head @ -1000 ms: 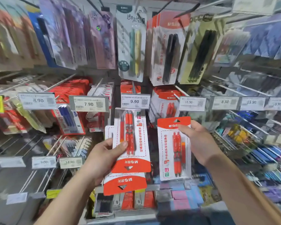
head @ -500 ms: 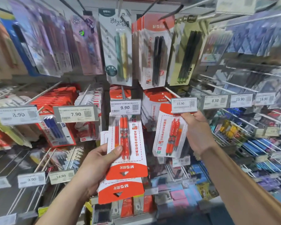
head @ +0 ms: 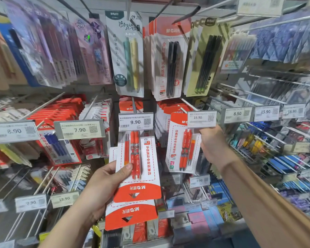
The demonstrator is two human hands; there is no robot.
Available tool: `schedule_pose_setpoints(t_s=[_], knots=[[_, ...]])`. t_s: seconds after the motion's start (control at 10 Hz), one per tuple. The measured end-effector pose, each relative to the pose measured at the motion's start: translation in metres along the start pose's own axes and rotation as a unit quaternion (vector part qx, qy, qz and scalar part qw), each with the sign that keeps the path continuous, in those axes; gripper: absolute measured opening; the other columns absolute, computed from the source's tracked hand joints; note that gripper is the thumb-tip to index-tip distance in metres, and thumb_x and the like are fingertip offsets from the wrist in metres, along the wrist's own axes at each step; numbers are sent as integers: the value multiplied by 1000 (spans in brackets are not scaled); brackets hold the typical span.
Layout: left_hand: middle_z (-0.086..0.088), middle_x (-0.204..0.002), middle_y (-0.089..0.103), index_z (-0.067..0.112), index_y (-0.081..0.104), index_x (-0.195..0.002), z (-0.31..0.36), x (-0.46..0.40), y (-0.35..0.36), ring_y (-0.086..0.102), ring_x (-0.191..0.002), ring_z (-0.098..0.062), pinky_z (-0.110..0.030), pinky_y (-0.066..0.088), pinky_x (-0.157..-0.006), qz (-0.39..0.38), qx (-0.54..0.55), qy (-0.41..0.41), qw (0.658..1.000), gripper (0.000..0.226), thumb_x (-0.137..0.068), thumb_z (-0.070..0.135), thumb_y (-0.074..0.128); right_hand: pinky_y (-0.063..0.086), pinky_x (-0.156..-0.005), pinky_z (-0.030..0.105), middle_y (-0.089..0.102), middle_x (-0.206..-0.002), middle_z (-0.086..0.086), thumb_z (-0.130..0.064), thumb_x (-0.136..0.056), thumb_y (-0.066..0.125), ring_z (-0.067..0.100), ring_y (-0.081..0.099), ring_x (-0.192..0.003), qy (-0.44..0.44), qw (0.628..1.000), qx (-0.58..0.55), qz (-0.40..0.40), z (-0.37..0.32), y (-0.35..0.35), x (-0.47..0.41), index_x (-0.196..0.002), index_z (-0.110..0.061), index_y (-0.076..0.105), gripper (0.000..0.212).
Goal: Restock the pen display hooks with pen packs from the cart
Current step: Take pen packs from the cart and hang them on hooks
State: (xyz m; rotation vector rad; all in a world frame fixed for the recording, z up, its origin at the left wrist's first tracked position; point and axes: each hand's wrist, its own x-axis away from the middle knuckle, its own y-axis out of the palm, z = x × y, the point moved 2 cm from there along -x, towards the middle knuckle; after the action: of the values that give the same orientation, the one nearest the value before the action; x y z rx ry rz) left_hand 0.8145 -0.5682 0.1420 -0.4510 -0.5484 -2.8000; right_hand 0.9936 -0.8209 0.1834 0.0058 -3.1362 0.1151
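Fingers of the left hand [head: 104, 190] are clamped on a stack of spare pen packs [head: 135, 176], held upside down, hang holes at 6 o'clock. Farther, the right hand [head: 213, 145] pinches one upright pen pack [head: 182, 145] by its right edge. Its long axis runs 12 to 6, and its red header sits just behind the 15.90 price tag [head: 201, 118], at the hook [head: 187, 103] tip. The right hand is nearer.
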Motion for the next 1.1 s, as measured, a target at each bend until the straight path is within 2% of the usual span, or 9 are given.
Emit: schedule_pose_setpoints(t_s=[0.1, 0.2, 0.4, 0.6, 0.7, 0.8, 0.9, 1.0, 1.1], knots=[[-30, -108, 74, 3, 75, -113, 1, 0, 0, 76, -83, -41, -53, 64, -75, -2, 2, 1, 1000, 37, -80, 20, 75, 48, -52, 16, 62, -87, -1, 6, -97, 54, 8, 59, -68, 43, 998, -10, 33, 5, 4, -15, -122, -8, 60, 29], [-30, -107, 74, 4, 77, -109, 2, 0, -1, 76, -82, -41, -50, 65, -73, 3, 1, 7, 1000, 32, -81, 19, 74, 45, -43, 11, 55, -85, -2, 6, -98, 52, 8, 56, -66, 79, 996, -17, 28, 7, 9, -24, -106, -18, 53, 26], [-30, -109, 74, 3, 77, -108, 3, 0, -5, 75, -87, -42, -52, 63, -77, 17, -3, 11, 1000, 31, -82, 19, 74, 59, -72, 32, 70, -81, 2, -5, -103, 56, 16, 68, -76, 57, 993, -96, -42, 12, 25, -45, -87, -13, 59, 18], [-30, -108, 74, 2, 76, -112, 6, 3, -11, 76, -84, -42, -49, 65, -73, 19, -11, 14, 1000, 34, -83, 20, 73, 61, -61, 26, 74, -76, -2, -4, -104, 55, 9, 71, -67, 38, 981, -168, -88, 5, 31, -48, -96, -10, 64, 14], [-29, -109, 74, 5, 76, -112, 7, 7, -13, 76, -88, -42, -48, 65, -75, 13, -22, 12, 1000, 35, -83, 23, 73, 63, -83, 33, 74, -106, 13, -3, -104, 55, 13, 73, -87, 65, 985, -149, -54, 8, 36, -45, -115, 0, 63, 13], [-28, -108, 75, 4, 77, -110, 8, 11, -14, 77, -87, -39, -44, 65, -72, 17, -23, 14, 999, 33, -86, 25, 72, 49, -108, 38, 57, -139, 28, -3, -104, 52, 27, 59, -117, 98, 992, -72, 11, 19, 33, -41, -142, 7, 48, 40], [-29, -106, 75, -1, 74, -110, 7, 13, -13, 76, -86, -38, -42, 65, -69, 33, -20, 11, 999, 32, -95, 27, 67, 51, -75, 37, 66, -103, 13, -13, -96, 62, 28, 62, -90, 8, 976, 180, 127, 24, 27, -22, -122, 1, 65, 30], [-26, -104, 77, 6, 77, -105, 3, 13, -8, 74, -87, -39, -50, 61, -83, 53, -21, 1, 998, 32, -101, 34, 63, 49, -66, 32, 64, -88, 3, -27, -96, 63, 20, 62, -76, -97, 982, 131, 96, 32, 28, 15, -107, -11, 61, 20], [-24, -100, 77, 9, 77, -105, -1, 12, -1, 74, -80, -36, -46, 61, -78, 57, -25, -7, 998, 32, -104, 35, 59, 42, -70, 24, 63, -86, -6, -29, -104, 56, 9, 59, -77, -66, 982, 177, 1, 45, 34, 62, -98, -16, 63, 15]])
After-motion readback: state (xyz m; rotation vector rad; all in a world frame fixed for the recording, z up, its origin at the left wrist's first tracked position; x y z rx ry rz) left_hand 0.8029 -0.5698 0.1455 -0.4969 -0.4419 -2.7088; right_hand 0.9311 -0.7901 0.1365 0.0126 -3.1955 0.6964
